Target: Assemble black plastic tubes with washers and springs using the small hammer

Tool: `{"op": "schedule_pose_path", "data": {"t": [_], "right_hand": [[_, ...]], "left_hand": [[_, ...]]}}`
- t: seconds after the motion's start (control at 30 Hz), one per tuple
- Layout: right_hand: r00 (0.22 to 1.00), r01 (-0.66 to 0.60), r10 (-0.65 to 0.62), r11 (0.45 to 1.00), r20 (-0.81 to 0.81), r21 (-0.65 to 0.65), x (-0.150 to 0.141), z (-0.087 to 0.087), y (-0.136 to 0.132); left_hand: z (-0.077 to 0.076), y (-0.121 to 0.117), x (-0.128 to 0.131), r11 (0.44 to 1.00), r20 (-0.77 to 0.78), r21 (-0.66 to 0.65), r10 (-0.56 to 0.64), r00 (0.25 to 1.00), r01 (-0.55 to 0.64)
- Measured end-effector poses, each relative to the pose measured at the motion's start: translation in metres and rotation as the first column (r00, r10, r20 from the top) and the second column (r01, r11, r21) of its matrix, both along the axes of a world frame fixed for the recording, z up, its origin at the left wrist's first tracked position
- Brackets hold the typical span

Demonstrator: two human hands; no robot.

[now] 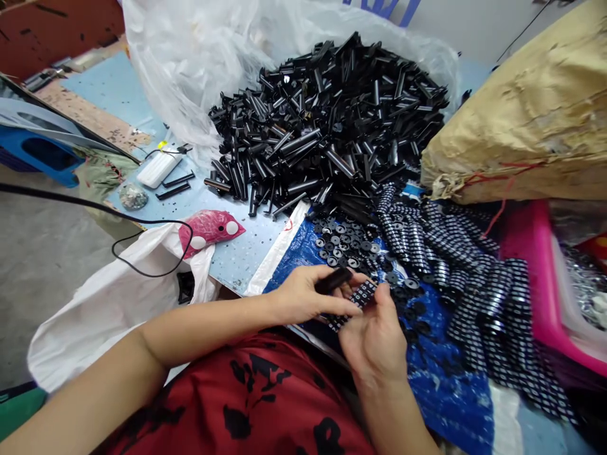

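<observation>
Black with white marks, a row of rings [364, 292] lies between your palms, angled across the grip: your right hand [374, 332] cups it, thumb at its upper end, while your left hand [301, 294] clasps a dark tube [333, 280] just above it, thumb against the row. Beyond sit loose discs [348, 243], then heaped black pieces [332, 126].

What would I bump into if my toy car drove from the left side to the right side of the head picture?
Blue plastic item → white rectangular box → pink white-dotted bundle → left hand → right hand → bright pink tub.
</observation>
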State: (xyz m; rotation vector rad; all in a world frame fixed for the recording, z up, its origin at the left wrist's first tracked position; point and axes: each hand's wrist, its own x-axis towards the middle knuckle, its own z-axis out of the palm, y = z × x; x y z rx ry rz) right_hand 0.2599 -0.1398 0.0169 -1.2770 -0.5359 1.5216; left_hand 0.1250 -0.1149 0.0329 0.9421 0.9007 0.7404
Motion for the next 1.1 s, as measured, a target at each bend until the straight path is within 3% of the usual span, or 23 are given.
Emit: {"op": "schedule_pose_path", "data": {"t": [0.1, 0.17, 0.27, 0.33, 0.37, 0.6, 0.7, 0.87, 1.0, 1.1], "right_hand": [[0.982, -0.077, 0.050, 0.987, 0.184, 0.142, 0.001, -0.004, -0.006], [0.901, -0.189, 0.035, 0.929, 0.432, 0.318, 0.010, -0.008, -0.013], [0.556, -0.515, -0.161, 0.704, 0.815, 0.490, 0.028, -0.012, -0.021], [0.373, -0.656, -0.308, 0.580, 0.875, 0.483, 0.036, -0.012, -0.023], [0.330, -0.680, -0.355, 0.553, 0.875, 0.481, 0.038, -0.011, -0.023], [0.234, -0.710, -0.491, 0.504, 0.839, 0.492, 0.034, -0.007, -0.026], [0.150, -0.702, -0.577, 0.510, 0.803, 0.498, 0.029, -0.006, -0.027], [0.016, -0.723, -0.650, 0.517, 0.760, 0.458, 0.027, -0.003, -0.025], [0.071, -0.747, -0.561, 0.518, 0.825, 0.417, 0.028, -0.005, -0.024], [0.168, -0.753, -0.445, 0.518, 0.879, 0.406, 0.029, -0.009, -0.023]], "left_hand": [[-0.001, 0.000, 0.003, 0.998, -0.051, 0.054, -0.023, 0.998, 0.026], [0.001, -0.001, -0.001, 0.999, -0.062, 0.013, -0.043, 0.997, 0.044], [0.006, -0.003, -0.011, 0.995, -0.042, -0.039, -0.099, 0.994, 0.097], [0.008, -0.004, -0.015, 0.990, -0.035, -0.035, -0.139, 0.990, 0.138], [0.009, -0.004, -0.015, 0.989, -0.047, -0.026, -0.146, 0.988, 0.145], [0.006, -0.012, -0.004, 0.997, -0.177, 0.050, 0.063, 0.982, -0.055], [0.009, -0.015, 0.000, 0.993, -0.105, 0.058, 0.105, 0.989, -0.100], [0.012, -0.013, -0.003, 0.983, 0.078, -0.125, 0.142, 0.987, -0.132], [0.009, -0.009, -0.013, 0.961, 0.143, -0.275, 0.044, 0.989, -0.003], [0.005, -0.007, -0.017, 0.891, 0.257, -0.434, -0.017, 0.966, 0.131]]}}
